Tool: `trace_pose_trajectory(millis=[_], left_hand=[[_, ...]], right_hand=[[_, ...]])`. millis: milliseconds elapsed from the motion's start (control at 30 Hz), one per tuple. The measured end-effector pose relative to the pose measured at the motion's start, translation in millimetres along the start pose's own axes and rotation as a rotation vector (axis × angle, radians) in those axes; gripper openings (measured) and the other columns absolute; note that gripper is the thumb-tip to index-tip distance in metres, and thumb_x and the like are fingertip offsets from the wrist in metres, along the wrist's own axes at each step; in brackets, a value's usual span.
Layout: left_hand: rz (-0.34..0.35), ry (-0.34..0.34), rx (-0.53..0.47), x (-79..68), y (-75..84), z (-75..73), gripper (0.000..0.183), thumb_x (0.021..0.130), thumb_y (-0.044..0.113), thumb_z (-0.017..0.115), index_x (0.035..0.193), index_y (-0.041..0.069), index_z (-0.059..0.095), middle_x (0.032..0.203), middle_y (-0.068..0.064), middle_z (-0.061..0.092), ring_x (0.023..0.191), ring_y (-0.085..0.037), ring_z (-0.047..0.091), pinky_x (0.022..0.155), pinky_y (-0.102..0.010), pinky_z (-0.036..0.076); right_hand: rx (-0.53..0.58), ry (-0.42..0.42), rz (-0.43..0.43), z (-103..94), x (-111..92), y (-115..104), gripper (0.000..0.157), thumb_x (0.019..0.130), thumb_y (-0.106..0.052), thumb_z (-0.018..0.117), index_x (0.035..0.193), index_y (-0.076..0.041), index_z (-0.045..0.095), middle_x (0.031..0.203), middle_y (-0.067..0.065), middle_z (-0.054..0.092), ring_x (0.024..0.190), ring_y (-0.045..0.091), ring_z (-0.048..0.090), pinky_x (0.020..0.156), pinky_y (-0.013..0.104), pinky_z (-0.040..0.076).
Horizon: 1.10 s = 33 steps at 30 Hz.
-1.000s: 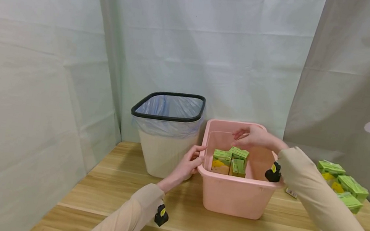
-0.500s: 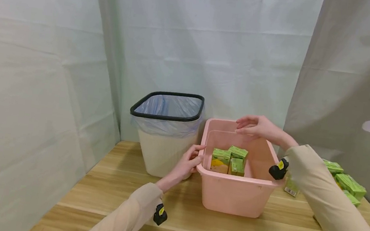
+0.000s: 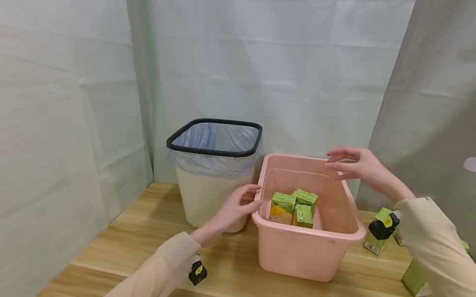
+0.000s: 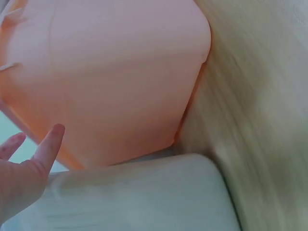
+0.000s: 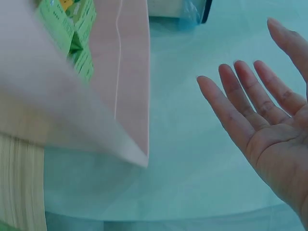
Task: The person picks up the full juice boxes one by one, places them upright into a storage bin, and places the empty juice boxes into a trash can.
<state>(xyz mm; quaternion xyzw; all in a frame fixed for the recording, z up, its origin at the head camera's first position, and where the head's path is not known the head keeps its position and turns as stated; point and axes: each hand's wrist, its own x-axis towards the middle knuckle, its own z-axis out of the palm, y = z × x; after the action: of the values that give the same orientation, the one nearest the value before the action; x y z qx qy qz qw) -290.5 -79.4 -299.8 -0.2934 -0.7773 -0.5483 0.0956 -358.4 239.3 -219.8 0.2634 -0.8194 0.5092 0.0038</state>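
A pink plastic bin (image 3: pixel 301 253) stands on the table with several green juice-box-like cartons (image 3: pixel 282 207) grouped inside at its near left. My left hand (image 3: pixel 230 209) is beside the bin's left rim, fingers loosely bent and gripping nothing; whether a fingertip touches the rim I cannot tell. In the left wrist view its thumb and a finger (image 4: pixel 50 144) stick out next to the bin's wall. Over the bin's far right corner hovers my right hand (image 3: pixel 362 166), holding nothing. The right wrist view shows its palm (image 5: pixel 279 139) bare and fingers spread.
Left of the pink bin stands a white trash can (image 3: pixel 209 199) with a black rim and a bluish liner bag. More green cartons, including one upright carton (image 3: pixel 375 242), stand at the right, partly behind the right sleeve (image 3: pixel 439 252). Light cloth (image 3: pixel 275 64) hangs behind the table.
My right hand has risen out of the bin and moved right, past its far right corner. The left hand has slid slightly left, loosening from the rim. Cartons in the bin stay put.
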Motion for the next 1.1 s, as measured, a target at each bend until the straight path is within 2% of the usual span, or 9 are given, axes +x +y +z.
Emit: trace_pose_trajectory(millis=[67, 167, 300, 433, 533, 733, 900, 1033, 1100], left_hand=[[0.034, 0.011, 0.032, -2.3, 5.7, -3.2, 0.037, 0.086, -0.003, 0.057, 0.118, -0.016, 0.045, 0.111, -0.033, 0.047, 0.097, -0.045, 0.05, 0.083, -0.049, 0.04], [0.081, 0.029, 0.062, -6.2, 13.4, -9.8, 0.036, 0.084, -0.004, 0.06, 0.116, -0.014, 0.049, 0.112, -0.031, 0.046, 0.095, -0.045, 0.051, 0.079, -0.045, 0.044], [0.206, 0.061, 0.113, -8.7, 21.9, -22.7, 0.035, 0.079, -0.007, 0.065, 0.112, -0.011, 0.053, 0.108, -0.028, 0.05, 0.089, -0.042, 0.055, 0.073, -0.039, 0.048], [0.298, 0.099, 0.117, -6.9, 32.0, -40.2, 0.037, 0.076, -0.009, 0.067, 0.11, -0.012, 0.054, 0.105, -0.029, 0.051, 0.088, -0.042, 0.055, 0.068, -0.042, 0.049], [0.32, 0.129, 0.126, -4.4, 41.2, -55.0, 0.038, 0.076, -0.007, 0.068, 0.112, -0.011, 0.054, 0.106, -0.029, 0.05, 0.09, -0.042, 0.054, 0.068, -0.044, 0.049], [0.336, 0.218, 0.214, -2.2, 56.9, -84.6, 0.038, 0.077, -0.004, 0.068, 0.113, -0.008, 0.055, 0.108, -0.024, 0.052, 0.093, -0.039, 0.054, 0.069, -0.041, 0.049], [0.301, 0.291, 0.266, -1.1, 62.8, -109.1, 0.038, 0.079, -0.002, 0.068, 0.115, -0.007, 0.055, 0.112, -0.02, 0.052, 0.095, -0.036, 0.054, 0.073, -0.04, 0.047], [0.264, 0.354, 0.299, 2.4, 55.1, -130.7, 0.039, 0.08, 0.006, 0.069, 0.116, -0.001, 0.057, 0.11, -0.012, 0.053, 0.096, -0.024, 0.054, 0.075, -0.031, 0.047], [0.261, 0.383, 0.301, 3.3, 54.2, -138.5, 0.039, 0.08, 0.006, 0.069, 0.115, -0.002, 0.057, 0.108, -0.011, 0.053, 0.096, -0.02, 0.053, 0.075, -0.027, 0.046]], right_hand=[[-0.012, 0.041, 0.003, -4.7, -6, 2, 0.046, 0.083, -0.02, 0.067, 0.122, 0.0, 0.051, 0.111, 0.019, 0.055, 0.09, 0.024, 0.059, 0.074, 0.045, 0.047], [-0.022, 0.078, -0.009, -12.5, -18, 6, 0.044, 0.084, -0.019, 0.066, 0.121, 0.001, 0.05, 0.11, 0.019, 0.055, 0.093, 0.021, 0.058, 0.073, 0.041, 0.048], [-0.054, 0.114, -0.017, -24.7, -37, 12, 0.041, 0.087, -0.017, 0.062, 0.121, 0.003, 0.049, 0.112, 0.016, 0.056, 0.094, 0.018, 0.058, 0.073, 0.035, 0.048], [-0.12, 0.154, 0.011, -34.7, -53, 20, 0.041, 0.088, -0.02, 0.061, 0.121, 0.001, 0.049, 0.112, 0.014, 0.057, 0.089, 0.017, 0.06, 0.072, 0.03, 0.048], [-0.17, 0.168, 0.031, -39.9, -63, 27, 0.041, 0.088, -0.023, 0.06, 0.121, 0.0, 0.049, 0.112, 0.014, 0.057, 0.088, 0.016, 0.06, 0.072, 0.025, 0.047], [-0.293, 0.147, 0.026, -47.0, -77, 42, 0.04, 0.089, -0.022, 0.059, 0.12, 0.002, 0.05, 0.109, 0.013, 0.059, 0.09, 0.005, 0.056, 0.071, 0.023, 0.045], [-0.391, 0.15, 0.055, -48.5, -87, 58, 0.043, 0.089, -0.024, 0.059, 0.121, 0.002, 0.049, 0.112, 0.02, 0.056, 0.087, -0.003, 0.051, 0.074, 0.035, 0.046], [-0.401, 0.154, 0.089, -49.1, -96, 69, 0.049, 0.089, -0.026, 0.059, 0.125, 0.004, 0.045, 0.118, 0.025, 0.05, 0.089, -0.006, 0.046, 0.078, 0.046, 0.043], [-0.388, 0.151, 0.11, -49.9, -100, 75, 0.053, 0.089, -0.026, 0.059, 0.127, 0.006, 0.041, 0.121, 0.028, 0.046, 0.097, 0.007, 0.049, 0.081, 0.051, 0.039]])
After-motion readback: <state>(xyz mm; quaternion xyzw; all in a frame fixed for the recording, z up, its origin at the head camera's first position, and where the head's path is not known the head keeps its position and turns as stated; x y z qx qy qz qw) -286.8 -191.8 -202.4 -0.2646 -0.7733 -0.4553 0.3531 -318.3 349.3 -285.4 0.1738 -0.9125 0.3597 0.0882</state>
